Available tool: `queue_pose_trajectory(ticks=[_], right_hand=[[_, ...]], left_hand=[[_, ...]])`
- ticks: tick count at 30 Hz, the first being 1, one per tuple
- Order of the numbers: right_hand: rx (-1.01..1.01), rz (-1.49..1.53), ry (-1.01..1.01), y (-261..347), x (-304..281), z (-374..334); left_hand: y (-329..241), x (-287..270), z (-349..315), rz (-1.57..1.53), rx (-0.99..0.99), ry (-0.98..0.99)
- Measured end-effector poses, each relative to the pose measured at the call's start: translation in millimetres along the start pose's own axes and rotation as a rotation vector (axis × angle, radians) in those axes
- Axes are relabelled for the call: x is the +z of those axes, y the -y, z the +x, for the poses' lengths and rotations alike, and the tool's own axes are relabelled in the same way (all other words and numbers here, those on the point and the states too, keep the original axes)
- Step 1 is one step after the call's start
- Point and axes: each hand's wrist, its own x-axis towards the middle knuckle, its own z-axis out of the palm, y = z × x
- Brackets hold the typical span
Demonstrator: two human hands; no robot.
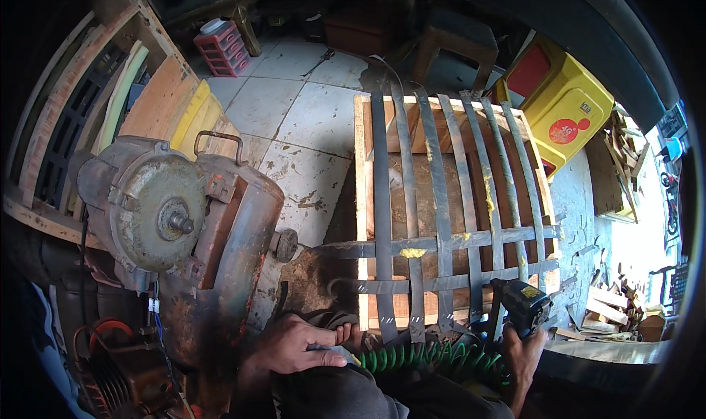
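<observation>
Air stapler (523, 303) is grasped by the right hand (523, 351) at four o'clock, by the wooden frame (361, 161) (three o'clock); straps (382, 183) are apparently being fastened, so squared aim is likely needed next. Left hand (298, 345), seven o'clock: grip cannot be told.

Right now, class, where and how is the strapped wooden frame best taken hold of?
Probably by the far half of its left rail, coming from the left, fingers hooked over the edge: that wood is bare beyond the farther crosswise strap, whereas the right hand and black tool crowd the near right corner.
</observation>
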Motion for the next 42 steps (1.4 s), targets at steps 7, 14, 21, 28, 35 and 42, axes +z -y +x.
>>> queue_pose_trajectory(ticks=[7,14,21,28,35,42], right_hand=[[0.057,0.031,-0.004,-3,-5,-10],[0.084,0.04,0.007,-26,-12,-18],[0.133,0.62,-0.353,-143,42,-81],[0.336,0.16,-0.393,-209,75,-95],[0.322,-0.553,0.018,-56,-10,-38],[0.028,0.462,0.763,80,46,22]], left_hand=[[-106,-90,23,-0.943,0.925,-0.821],[-236,-153,100,-0.294,1.191,-0.82],[-183,-92,132,-0.459,0.584,-0.553],[-102,-59,113,-0.518,0.108,-0.441],[-61,-14,66,-0.452,-0.076,-0.217],[-65,22,74,-0.29,0.201,0.141]])
